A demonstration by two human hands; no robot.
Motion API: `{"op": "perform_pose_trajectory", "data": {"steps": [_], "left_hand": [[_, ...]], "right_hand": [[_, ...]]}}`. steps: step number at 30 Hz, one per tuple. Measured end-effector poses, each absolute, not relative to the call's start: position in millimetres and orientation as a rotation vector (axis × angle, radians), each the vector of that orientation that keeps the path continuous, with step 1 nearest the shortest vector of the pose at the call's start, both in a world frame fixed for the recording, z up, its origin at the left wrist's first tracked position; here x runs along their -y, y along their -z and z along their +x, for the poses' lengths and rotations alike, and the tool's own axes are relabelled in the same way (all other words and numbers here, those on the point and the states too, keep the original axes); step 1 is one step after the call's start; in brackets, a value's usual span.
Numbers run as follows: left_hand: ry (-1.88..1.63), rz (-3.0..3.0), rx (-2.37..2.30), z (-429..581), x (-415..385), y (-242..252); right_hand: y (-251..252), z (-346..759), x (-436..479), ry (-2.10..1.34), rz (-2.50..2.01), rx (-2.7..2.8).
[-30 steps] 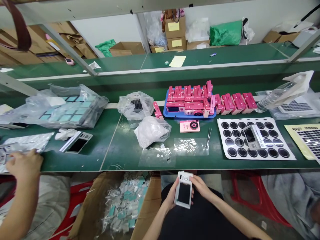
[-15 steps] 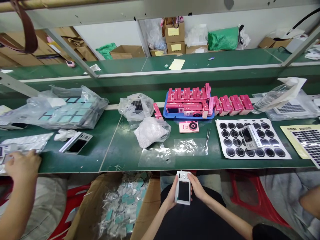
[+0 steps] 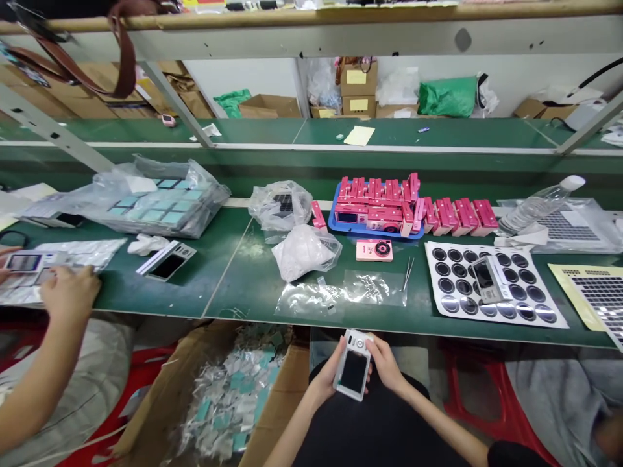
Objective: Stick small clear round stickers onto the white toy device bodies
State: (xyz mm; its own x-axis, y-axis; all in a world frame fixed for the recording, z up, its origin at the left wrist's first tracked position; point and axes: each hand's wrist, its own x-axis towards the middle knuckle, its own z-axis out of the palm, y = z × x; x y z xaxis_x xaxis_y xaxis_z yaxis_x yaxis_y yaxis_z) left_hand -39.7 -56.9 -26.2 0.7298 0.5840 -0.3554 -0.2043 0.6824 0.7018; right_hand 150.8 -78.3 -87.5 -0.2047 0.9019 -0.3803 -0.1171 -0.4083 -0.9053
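Observation:
My left hand and my right hand hold a white compact camera body above my lap, just below the bench's front edge. Its dark screen faces up, and its sides rest between my fingers and thumbs. On the bench ahead, a pink camera lies beyond my hands, out of reach of my fingers. A white camera body with a dark screen lies on a sheet of black round stickers.
A co-worker's hand rests on foil sheets at the left. A blue tray holds pink camera parts, with more in a row beside it. Plastic bags, tweezers and a water bottle lie on the green bench. Below it stands a cardboard box of scraps.
The whole view has tilted and shifted, so the bench sits higher and more level. My hands still hold the white camera body, now turned slightly. The co-worker's hand has moved slightly along the foil sheets.

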Motion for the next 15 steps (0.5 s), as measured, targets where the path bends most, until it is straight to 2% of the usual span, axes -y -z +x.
{"op": "perform_pose_trajectory", "data": {"steps": [3, 6, 15], "left_hand": [[-0.498, 0.63, -0.526, -15, 58, 51], [-0.565, 0.591, -0.511, -18, 48, 50], [-0.506, 0.635, -0.76, 5, 18, 5]], "right_hand": [[61, 168, 76, -1.489, -1.226, 1.118], [37, 184, 70, -1.219, -1.164, 1.177], [9, 200, 42, -1.153, -1.173, 1.374]]}}
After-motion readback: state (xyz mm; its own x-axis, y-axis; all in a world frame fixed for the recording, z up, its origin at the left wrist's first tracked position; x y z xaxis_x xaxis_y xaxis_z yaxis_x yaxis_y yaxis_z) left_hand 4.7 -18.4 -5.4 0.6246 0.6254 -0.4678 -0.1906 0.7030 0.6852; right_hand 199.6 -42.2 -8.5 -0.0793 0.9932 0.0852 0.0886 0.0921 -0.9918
